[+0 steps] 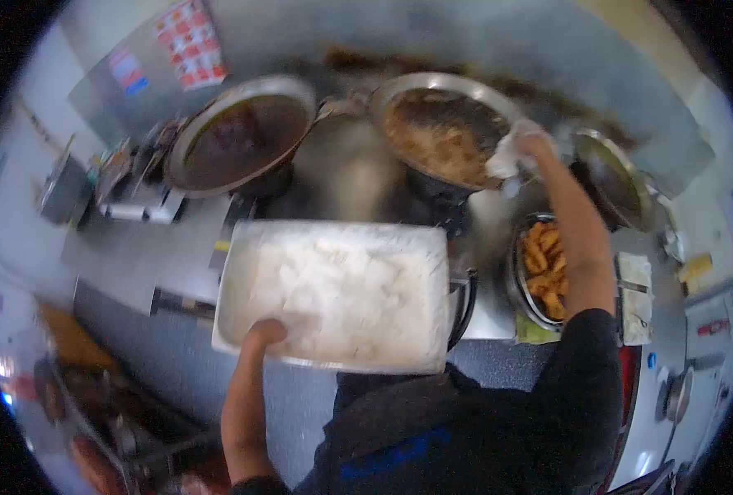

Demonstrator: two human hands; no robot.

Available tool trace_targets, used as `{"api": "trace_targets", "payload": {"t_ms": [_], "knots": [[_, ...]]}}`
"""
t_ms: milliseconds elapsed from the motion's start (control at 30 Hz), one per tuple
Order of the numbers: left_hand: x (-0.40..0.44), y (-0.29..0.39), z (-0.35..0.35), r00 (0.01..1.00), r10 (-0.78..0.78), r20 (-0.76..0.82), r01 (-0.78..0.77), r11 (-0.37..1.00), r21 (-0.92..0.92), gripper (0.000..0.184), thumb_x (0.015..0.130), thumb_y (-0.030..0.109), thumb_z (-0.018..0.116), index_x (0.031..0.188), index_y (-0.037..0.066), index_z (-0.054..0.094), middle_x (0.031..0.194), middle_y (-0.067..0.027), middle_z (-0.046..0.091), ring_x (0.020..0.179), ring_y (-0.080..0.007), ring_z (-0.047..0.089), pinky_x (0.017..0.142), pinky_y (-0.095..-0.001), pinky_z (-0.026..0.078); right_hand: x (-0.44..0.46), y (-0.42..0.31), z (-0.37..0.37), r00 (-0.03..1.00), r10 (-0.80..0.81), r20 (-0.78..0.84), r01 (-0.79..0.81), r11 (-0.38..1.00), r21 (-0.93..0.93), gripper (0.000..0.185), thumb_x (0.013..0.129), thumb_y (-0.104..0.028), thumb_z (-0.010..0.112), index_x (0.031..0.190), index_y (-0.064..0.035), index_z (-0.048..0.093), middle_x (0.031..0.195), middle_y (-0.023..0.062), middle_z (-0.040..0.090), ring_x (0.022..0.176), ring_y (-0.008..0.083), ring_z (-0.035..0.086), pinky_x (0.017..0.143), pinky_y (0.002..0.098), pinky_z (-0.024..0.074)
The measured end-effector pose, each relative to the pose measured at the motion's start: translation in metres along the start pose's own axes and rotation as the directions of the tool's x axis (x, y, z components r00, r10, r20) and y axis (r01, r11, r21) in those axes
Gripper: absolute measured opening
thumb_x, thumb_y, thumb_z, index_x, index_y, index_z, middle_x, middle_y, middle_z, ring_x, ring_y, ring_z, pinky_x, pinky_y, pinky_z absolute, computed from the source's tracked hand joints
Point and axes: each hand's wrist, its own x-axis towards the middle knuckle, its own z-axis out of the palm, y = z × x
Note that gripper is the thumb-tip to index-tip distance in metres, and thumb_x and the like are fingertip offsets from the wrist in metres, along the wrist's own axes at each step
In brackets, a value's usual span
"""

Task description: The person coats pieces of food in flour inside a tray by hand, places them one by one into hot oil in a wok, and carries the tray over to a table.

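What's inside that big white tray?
Inside the white tray, there's white, powdery-looking stuff with pale lumps. The left hand reaches over its near edge. The powder covers the bottom, so anything buried there can't be seen.

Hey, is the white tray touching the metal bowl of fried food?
Apart. The head view shows it: a strip of countertop lies between the right edge of the white tray and the metal bowl.
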Motion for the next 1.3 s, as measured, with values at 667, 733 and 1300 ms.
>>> {"api": "trace_targets", "payload": {"t_ms": [667,733,1300], "knots": [[-0.007,0.064,0.000,0.994,-0.045,-0.099,0.042,0.998,-0.038,0.030,0.074,0.021,0.046,0.085,0.001,0.066,0.094,-0.0201,0.061,0.088,-0.0307,0.061,0.077,-0.0410,0.046,-0.260,-0.370,0.113,0.773,-0.580,0.259,0.493,0.805,0.330,0.046,0.069,-0.047,0.058,0.084,-0.0037,0.062,0.086,0.0187,0.060,0.084,0.0310,0.058,0.075,0.0430,0.0468],[-0.017,0.066,-0.006,0.973,-0.035,-0.230,0.032,0.999,-0.017,0.029,0.073,0.022,0.046,0.079,0.002,0.066,0.087,-0.0195,0.062,0.081,-0.0316,0.061,0.073,-0.0411,0.047,-0.269,-0.394,0.160,0.808,-0.542,0.231,0.486,0.835,0.257,0.039,0.070,-0.040,0.057,0.082,-0.0039,0.062,0.083,0.0185,0.061,0.081,0.0318,0.060,0.073,0.0422,0.0478],[-0.049,-0.003,-0.067,0.935,-0.018,-0.353,-0.016,0.995,-0.094,0.028,0.070,0.014,0.045,0.083,-0.002,0.064,0.092,-0.0211,0.061,0.086,-0.0334,0.060,0.078,-0.0402,0.045,-0.251,-0.401,0.180,0.711,-0.703,-0.009,0.669,0.673,0.315,0.026,0.072,-0.012,0.047,0.092,0.0006,0.058,0.088,0.0212,0.059,0.084,0.0332,0.058,0.075,0.0376,0.0461]]}}
